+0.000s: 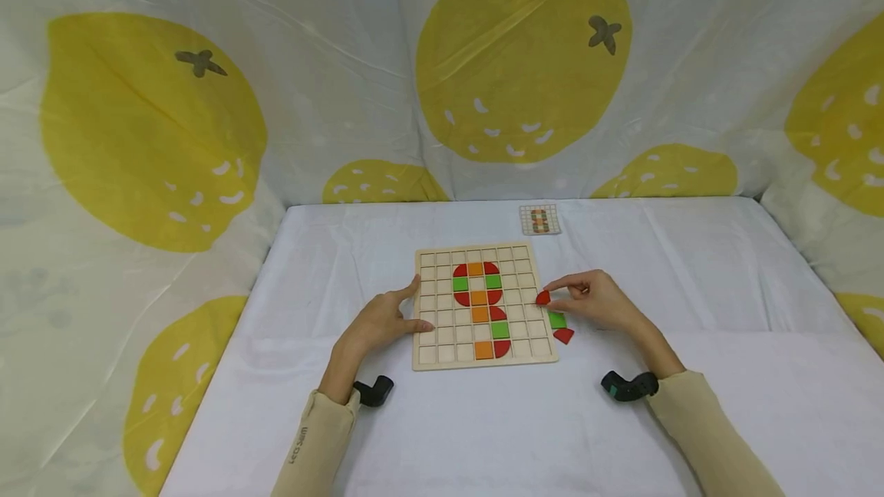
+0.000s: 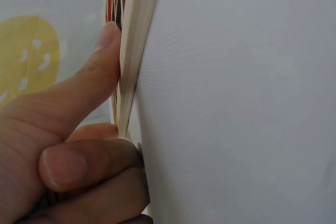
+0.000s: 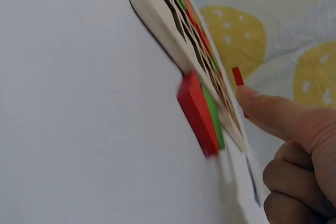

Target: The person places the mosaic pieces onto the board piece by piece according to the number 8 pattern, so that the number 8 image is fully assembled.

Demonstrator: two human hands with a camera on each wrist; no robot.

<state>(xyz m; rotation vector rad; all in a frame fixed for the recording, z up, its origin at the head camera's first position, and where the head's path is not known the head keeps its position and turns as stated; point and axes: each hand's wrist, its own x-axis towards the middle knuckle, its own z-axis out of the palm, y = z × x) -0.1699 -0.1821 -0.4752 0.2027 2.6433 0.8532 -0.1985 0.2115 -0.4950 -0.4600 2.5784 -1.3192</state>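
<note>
A wooden grid board (image 1: pixel 442 340) lies on the white cloth, with red quarter-round, orange square and green tiles set in its cells. At its left edge is my left hand (image 1: pixel 382 320), thumb (image 2: pixel 107 38) laid over the rim and index finger reaching along the side. Lower fingers of that hand are curled beside the edge in the left wrist view. My right hand (image 1: pixel 602 301) pinches a red quarter-round tile (image 1: pixel 542 297) between thumb and index finger, over the board's right edge. Below that hand lie a green tile (image 1: pixel 556 320) and another red quarter-round tile (image 1: pixel 564 336).
A small pattern card (image 1: pixel 540 219) showing a coloured grid figure lies behind the board. The white-covered table (image 1: pixel 483 428) is backed by a curtain (image 1: pixel 373 98) printed with lemons. Black wrist cameras (image 1: pixel 630 386) sit at both sleeves.
</note>
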